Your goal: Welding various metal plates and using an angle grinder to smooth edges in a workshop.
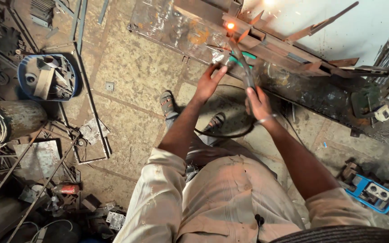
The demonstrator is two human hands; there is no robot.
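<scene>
Now | right hand grip clamped on welding holder | left hand fingers spread, touching steel frame

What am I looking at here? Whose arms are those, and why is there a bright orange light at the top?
The camera sits on a person's head and looks down, so you see their own arms, shirt and sandalled feet. Their right hand grips a welding electrode holder whose tip touches a rusty steel frame. The orange glow is hot metal, with sparks flying. Their left hand touches the frame beside it. On the stone floor lie metal scraps, a blue tub of offcuts and a blue machine.
</scene>
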